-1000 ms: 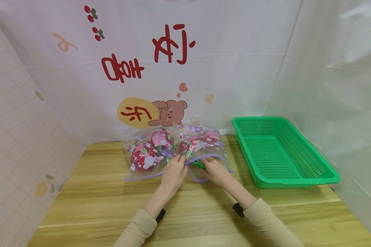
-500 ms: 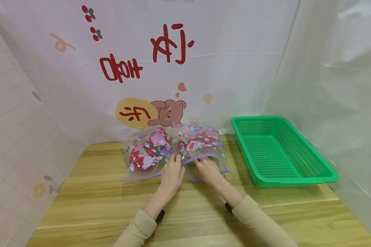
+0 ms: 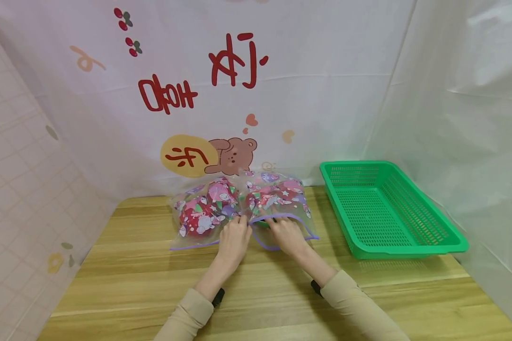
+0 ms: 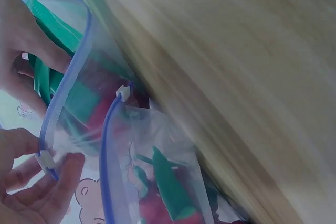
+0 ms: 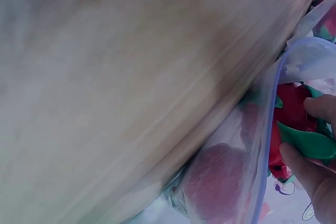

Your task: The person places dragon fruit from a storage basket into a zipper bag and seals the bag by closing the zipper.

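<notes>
Two clear printed zip bags with purple edges lie side by side at the table's back. My left hand [image 3: 234,239] pinches the mouth of the right zip bag [image 3: 300,201] near its white slider [image 4: 46,159]. My right hand [image 3: 287,235] reaches into that bag's open mouth. In the right wrist view its thumb and a finger grip a red dragon fruit [image 5: 294,109] with green pointed scales. More red and green fruit shows through the film. The left zip bag [image 3: 198,222] holds similar red fruit. Some right fingertips are hidden behind scales.
A green slotted basket [image 3: 409,249] stands on the right side of the wooden table [image 3: 154,284]. A white printed cloth [image 3: 315,94] hangs behind the table, close to the bags, and more cloth rises at both sides.
My right hand has shifted a little left within the bag mouth, and less green shows beside its fingers. My left hand has drawn slightly left and nearer, still at the bag's edge.
</notes>
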Tool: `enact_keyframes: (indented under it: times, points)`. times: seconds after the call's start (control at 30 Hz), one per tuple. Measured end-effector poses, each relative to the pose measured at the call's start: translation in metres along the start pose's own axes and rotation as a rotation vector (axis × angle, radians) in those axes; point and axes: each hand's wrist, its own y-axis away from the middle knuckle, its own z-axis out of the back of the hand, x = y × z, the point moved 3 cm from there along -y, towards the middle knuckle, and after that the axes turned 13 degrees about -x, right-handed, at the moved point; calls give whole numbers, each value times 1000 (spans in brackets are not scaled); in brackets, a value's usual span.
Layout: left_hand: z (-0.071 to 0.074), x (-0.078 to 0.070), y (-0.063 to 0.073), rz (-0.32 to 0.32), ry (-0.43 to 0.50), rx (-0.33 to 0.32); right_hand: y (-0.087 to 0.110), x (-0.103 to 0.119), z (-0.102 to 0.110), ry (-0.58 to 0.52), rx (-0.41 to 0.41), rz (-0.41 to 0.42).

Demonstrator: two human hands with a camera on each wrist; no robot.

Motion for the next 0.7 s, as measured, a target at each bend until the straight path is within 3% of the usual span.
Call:
enact_keyframes:
  times: [0.33,0.7]
  points:
    - [0,-4,3,-15,69,64,-1,3,-2,66,-22,26]
    - [3,-8,3,-41,99,47,-8,5,-3,101,-34,-26]
